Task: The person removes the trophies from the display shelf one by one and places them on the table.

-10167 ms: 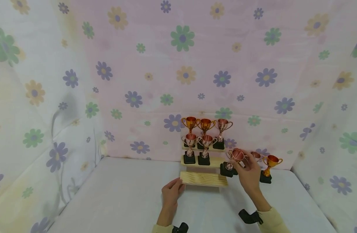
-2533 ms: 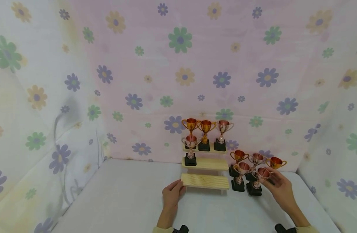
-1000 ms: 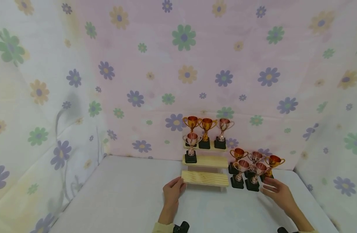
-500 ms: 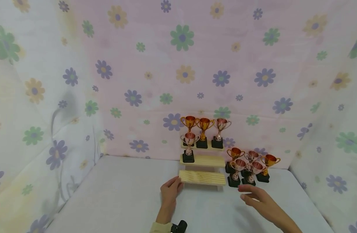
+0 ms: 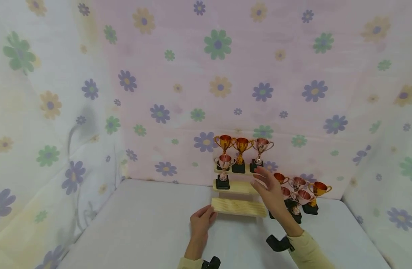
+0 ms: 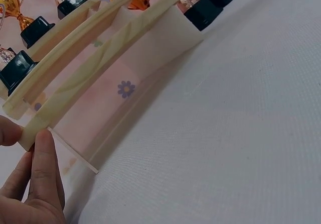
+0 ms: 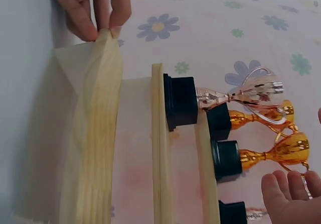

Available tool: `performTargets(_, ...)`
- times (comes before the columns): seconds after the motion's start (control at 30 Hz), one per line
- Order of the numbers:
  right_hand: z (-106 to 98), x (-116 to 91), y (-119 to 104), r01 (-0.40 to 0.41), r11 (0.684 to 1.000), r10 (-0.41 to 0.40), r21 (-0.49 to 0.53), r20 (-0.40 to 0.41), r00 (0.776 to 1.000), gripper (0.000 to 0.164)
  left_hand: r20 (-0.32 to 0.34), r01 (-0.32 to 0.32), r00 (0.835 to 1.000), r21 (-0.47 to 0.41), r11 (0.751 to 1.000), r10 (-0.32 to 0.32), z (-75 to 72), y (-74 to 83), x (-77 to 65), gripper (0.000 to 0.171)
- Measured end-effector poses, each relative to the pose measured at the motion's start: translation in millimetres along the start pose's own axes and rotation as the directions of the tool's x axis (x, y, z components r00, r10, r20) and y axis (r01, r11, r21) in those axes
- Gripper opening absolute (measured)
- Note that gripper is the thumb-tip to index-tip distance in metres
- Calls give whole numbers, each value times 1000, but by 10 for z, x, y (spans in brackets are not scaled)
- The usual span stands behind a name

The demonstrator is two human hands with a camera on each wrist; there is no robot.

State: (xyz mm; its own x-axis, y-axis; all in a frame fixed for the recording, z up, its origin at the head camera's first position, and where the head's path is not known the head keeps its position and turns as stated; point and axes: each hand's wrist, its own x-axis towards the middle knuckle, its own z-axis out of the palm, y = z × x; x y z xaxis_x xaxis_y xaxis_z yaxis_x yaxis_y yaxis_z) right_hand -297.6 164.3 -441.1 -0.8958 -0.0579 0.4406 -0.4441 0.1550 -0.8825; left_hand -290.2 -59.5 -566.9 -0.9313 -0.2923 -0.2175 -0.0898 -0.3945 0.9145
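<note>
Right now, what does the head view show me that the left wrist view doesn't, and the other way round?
Only the head view shows the right grip, raised in front of the shelves' right end, and the pale yellow sleeves.

Only the left wrist view shows a purple flower beneath the bottom shelf.

Both show the left grip pinching that shelf's left end, trophies on the shelves above and others off to the right, and the white table.

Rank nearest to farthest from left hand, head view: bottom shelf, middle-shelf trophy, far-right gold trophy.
1. Bottom shelf: left end pinched by the left hand.
2. Middle-shelf trophy: left end of the middle shelf.
3. Far-right gold trophy: on the table, right side.
</note>
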Motion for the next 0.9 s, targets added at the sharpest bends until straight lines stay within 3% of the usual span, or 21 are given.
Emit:
performTargets(0.33, 355, 343, 106, -13, 990, 22, 143, -60, 998, 71, 23, -11, 1000, -5, 1000, 11, -29, -28, 21, 33)
performTargets(0.6, 505, 478, 108, 17, 990, -4, 141, -91, 996, 71, 52, -10, 999, -7, 1000, 11, -43, -56, 57, 32)
performTargets(0.9, 728, 577, 122, 11, 980, -3, 198, -38, 999, 68, 49, -7, 999, -9, 1000, 7, -49, -13, -7, 34)
